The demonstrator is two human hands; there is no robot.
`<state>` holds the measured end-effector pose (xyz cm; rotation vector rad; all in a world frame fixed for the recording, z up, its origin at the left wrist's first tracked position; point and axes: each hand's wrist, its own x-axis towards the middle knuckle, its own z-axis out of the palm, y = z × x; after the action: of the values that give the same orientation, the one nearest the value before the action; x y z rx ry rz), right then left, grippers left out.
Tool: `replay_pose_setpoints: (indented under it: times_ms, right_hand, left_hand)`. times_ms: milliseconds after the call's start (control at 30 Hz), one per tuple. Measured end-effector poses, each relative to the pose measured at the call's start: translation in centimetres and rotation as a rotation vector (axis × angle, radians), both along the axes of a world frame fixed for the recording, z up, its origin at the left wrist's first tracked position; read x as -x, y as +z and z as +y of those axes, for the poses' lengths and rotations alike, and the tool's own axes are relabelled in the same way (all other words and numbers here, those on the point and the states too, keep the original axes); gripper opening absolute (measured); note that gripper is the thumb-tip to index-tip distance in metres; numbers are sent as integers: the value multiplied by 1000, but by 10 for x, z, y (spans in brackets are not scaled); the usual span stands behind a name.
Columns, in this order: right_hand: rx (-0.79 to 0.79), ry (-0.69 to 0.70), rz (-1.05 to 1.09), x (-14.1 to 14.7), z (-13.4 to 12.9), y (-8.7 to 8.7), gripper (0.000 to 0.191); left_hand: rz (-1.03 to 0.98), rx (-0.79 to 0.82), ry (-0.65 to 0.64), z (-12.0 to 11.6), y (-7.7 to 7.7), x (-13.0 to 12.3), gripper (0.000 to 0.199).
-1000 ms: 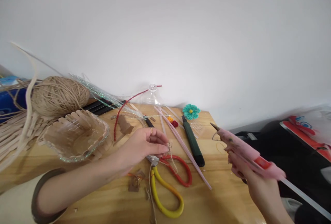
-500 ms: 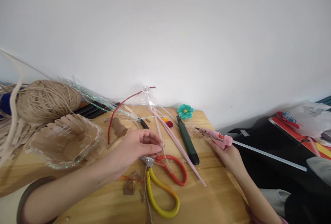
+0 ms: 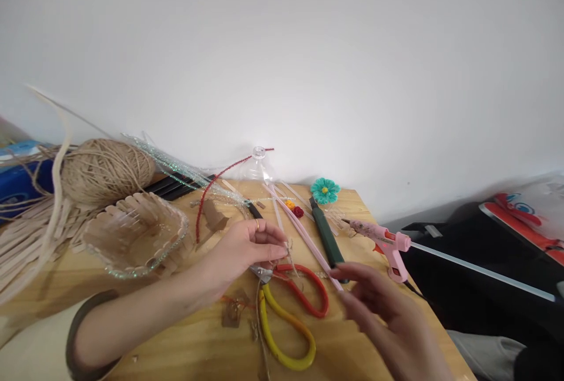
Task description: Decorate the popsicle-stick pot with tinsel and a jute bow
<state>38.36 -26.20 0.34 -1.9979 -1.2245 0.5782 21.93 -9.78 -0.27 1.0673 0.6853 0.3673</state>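
Observation:
My left hand (image 3: 254, 246) is closed in a pinch on a thin piece of twine (image 3: 292, 256), whose end hangs below the fingertips. Below that hand lie scissors (image 3: 288, 350) with one yellow and one red handle loop. My right hand (image 3: 388, 316), slightly blurred, is open with thumb and fingers apart, near the lower end of pink pipe cleaners (image 3: 304, 234). To its upper right, a pink glue gun (image 3: 390, 243) stands at the table's right edge with a long glue stick out of its back, and no hand touches it.
A stick basket (image 3: 134, 240) with a glittery rim stands left, before a twine ball (image 3: 108, 169). A teal flower (image 3: 325, 191), a green-handled tool (image 3: 328, 240) and a clear bottle top (image 3: 259, 164) lie towards the wall. A brown scrap (image 3: 231, 313) lies near the scissors.
My right hand has let go of the glue gun and moved left and down over the table. My left hand keeps its pinch on the twine. The view has shifted slightly.

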Motion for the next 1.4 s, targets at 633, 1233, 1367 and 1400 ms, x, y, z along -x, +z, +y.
replay_pose_setpoints:
  times_ms: [633,1233,1367,1400]
  right_hand:
    - [90,147,452,32,77,12,22]
    - [66,204,445,34,79,9,17]
    - [54,221,457,32,79,4,16]
    - [56,220,458,33,79,4,17]
  left_hand:
    - [60,-108,7,6,4,4,15]
    - [51,89,-118,6,7,5,13]
    - [84,65,-126,6,6,4,17]
    - [91,58,-128,6,6,4,18]
